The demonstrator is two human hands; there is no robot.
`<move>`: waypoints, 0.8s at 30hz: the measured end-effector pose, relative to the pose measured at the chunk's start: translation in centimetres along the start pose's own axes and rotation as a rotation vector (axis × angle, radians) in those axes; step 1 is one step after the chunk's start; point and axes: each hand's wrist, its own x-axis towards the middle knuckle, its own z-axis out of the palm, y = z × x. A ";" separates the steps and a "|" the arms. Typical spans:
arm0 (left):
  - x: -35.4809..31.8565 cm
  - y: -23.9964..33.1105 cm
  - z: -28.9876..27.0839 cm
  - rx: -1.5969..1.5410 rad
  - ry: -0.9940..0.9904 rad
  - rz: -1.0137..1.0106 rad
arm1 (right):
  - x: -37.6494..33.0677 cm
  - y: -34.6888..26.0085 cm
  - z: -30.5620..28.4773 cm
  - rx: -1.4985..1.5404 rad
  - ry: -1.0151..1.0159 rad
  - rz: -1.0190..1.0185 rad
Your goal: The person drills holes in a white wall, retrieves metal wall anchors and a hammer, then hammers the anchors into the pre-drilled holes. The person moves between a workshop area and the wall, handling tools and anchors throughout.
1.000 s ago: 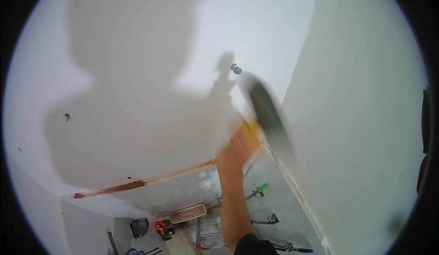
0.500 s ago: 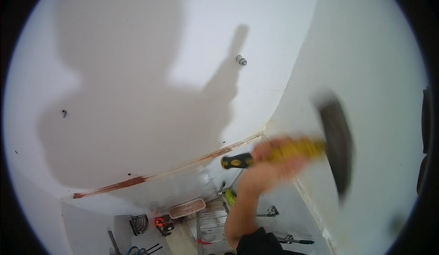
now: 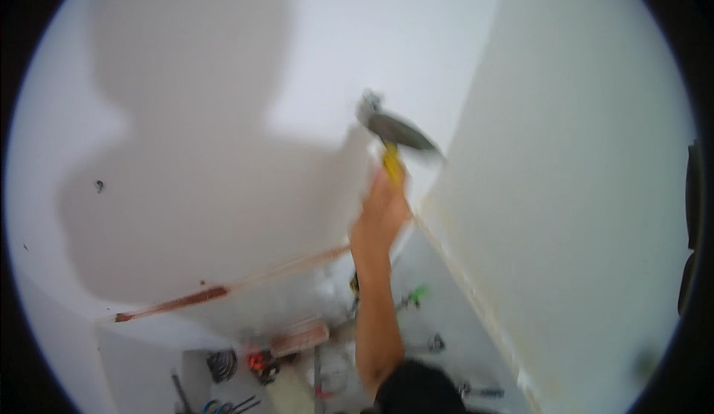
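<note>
My right hand (image 3: pixel 384 204) is closed around the yellow handle of a hammer (image 3: pixel 400 131), and the arm stretches up from the lower edge. The dark hammer head is at the metal bolt (image 3: pixel 370 99) that sticks out of the white wall. Motion blur hides whether the two touch. A second small metal fitting (image 3: pixel 100 186) juts from the same wall at the left. My left hand is out of view.
A ledge with a reddish-brown strip (image 3: pixel 178 305) runs along the wall's foot. Below are a pinkish trough (image 3: pixel 300 338), an orange-and-black tool (image 3: pixel 256 360) and a dark curved rack (image 3: pixel 222 366). A side wall (image 3: pixel 573 191) meets the bolted wall at the right.
My right hand has swung the hammer from the right, up and to the left, bringing its head onto the wall bolt. The view has shifted slightly.
</note>
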 end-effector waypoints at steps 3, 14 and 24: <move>0.8 -2.1 0.0 -0.532 -0.207 -0.802 | -0.9 0.1 -1.9 0.305 0.233 -0.301; -3.3 -13.9 4.0 -0.560 -0.208 -0.682 | 1.5 2.6 1.2 -0.096 0.016 -0.294; -1.9 -9.2 0.7 -0.114 -0.324 -0.282 | 3.9 -0.3 3.2 -0.206 0.036 -0.251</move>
